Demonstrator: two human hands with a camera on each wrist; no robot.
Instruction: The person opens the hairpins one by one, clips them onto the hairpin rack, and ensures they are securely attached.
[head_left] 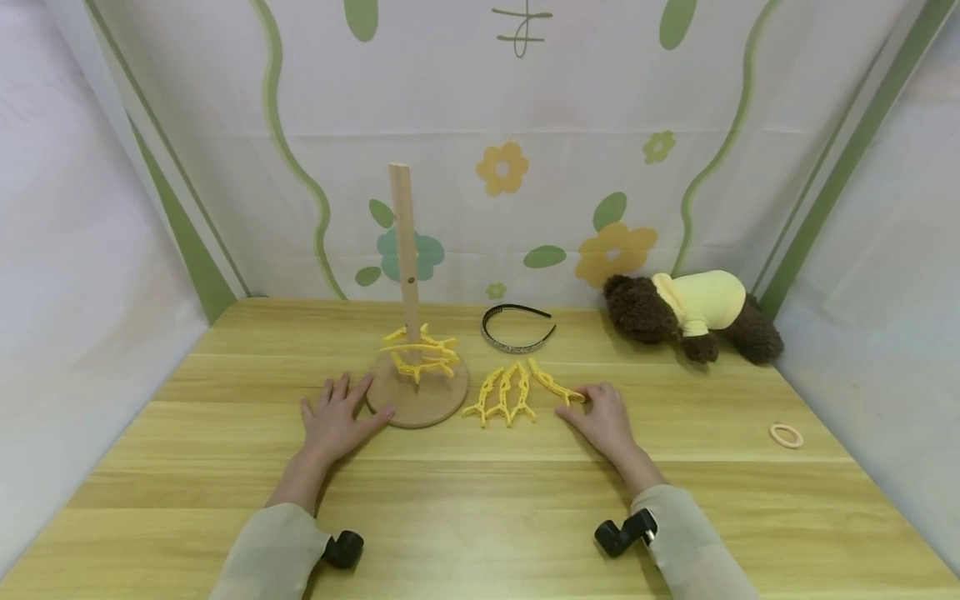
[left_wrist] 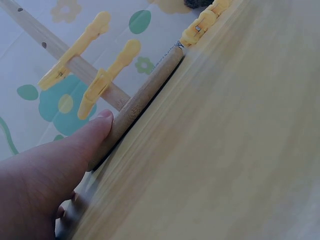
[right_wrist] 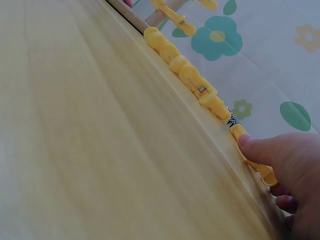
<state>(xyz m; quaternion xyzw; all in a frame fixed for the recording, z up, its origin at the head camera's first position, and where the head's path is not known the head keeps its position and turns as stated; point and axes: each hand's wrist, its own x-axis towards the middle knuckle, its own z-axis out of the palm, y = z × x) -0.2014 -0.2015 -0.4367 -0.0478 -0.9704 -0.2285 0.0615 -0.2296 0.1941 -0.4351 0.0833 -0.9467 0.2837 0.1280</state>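
A wooden post (head_left: 406, 242) rises from a round wooden base (head_left: 416, 408), with yellow clips (head_left: 422, 367) around its lower part. My left hand (head_left: 333, 425) lies with spread fingers at the base's left edge, and its thumb (left_wrist: 97, 129) touches the rim. With thumb and fingers, my right hand (head_left: 606, 421) pinches the near end of a yellow plastic spring clip (head_left: 550, 383) lying on the table. Several similar forked clips (head_left: 504, 392) lie side by side between the base and that hand. In the right wrist view, a small metal spring (right_wrist: 201, 89) shows in one of them.
A black glittery headband (head_left: 517, 347) lies behind the loose clips. At the back right is a brown plush toy (head_left: 701, 308) in a yellow top. A pale ring (head_left: 786, 435) rests near the right table edge. Printed cloth (head_left: 450, 92) stands behind the table.
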